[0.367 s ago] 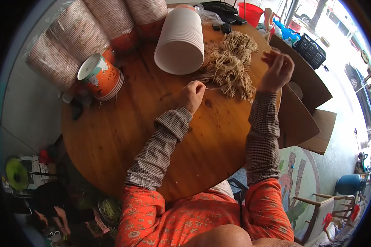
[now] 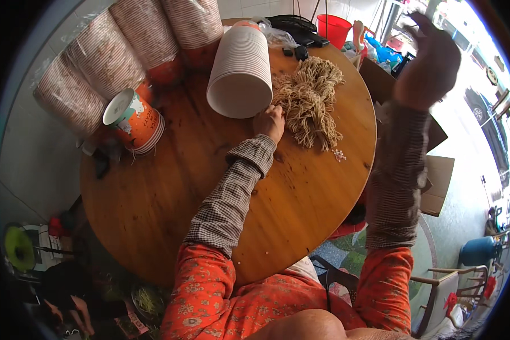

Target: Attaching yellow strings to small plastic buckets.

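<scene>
My left hand (image 2: 271, 122) rests at the table's far middle with its fingers curled closed. It is between the mouth of a stack of nested white paper buckets (image 2: 241, 93), lying on its side, and a tangled heap of beige strings (image 2: 310, 105). What its fingers hold, if anything, is hidden. High at the right, past the table's rim, my right hand (image 2: 428, 68) is raised and blurred. Its fingers look bent, but their grip is smeared by motion. Small pale bits (image 2: 339, 154) lie just below the strings.
A short stack of orange printed buckets (image 2: 135, 122) sits upside down on the round wooden table (image 2: 170, 209). Tall plastic-wrapped bucket stacks (image 2: 105, 54) stand behind it. Cardboard boxes (image 2: 439, 170) flank the table's right edge. A red bucket (image 2: 333, 29) is at the back.
My right hand has swung up and outward to the right, away from the strings. My left hand has shifted slightly right, closer to the string heap. The view has shifted a little.
</scene>
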`<state>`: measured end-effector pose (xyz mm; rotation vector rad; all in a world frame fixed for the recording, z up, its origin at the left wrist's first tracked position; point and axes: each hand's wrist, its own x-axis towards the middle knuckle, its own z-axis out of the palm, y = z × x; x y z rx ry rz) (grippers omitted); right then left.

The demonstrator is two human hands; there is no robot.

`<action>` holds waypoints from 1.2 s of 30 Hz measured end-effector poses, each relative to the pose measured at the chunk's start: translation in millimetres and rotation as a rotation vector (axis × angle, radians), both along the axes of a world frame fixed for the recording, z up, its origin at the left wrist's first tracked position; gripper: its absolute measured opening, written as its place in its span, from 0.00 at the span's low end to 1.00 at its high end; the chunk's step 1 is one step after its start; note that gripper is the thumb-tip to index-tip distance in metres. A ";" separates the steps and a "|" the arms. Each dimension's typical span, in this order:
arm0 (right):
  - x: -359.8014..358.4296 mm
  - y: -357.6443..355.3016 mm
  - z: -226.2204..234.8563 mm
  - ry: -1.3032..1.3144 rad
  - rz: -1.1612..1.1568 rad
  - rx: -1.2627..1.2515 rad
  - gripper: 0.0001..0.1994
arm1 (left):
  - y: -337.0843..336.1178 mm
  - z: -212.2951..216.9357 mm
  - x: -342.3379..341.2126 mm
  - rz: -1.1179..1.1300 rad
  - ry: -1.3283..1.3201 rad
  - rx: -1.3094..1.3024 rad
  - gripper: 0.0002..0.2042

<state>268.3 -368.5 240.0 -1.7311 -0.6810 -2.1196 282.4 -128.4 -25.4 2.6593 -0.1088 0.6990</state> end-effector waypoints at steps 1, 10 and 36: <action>-28.0 -7.7 24.6 -0.123 -0.490 -0.116 0.12 | -1.1 3.0 -0.6 0.003 0.047 -0.037 0.06; -10.2 38.3 -64.3 0.424 0.920 0.094 0.05 | 50.4 45.2 -56.7 -0.134 -0.493 -0.153 0.10; 30.5 166.3 -236.1 1.273 0.720 0.364 0.08 | 138.6 -4.3 -14.3 0.350 -0.254 -0.616 0.14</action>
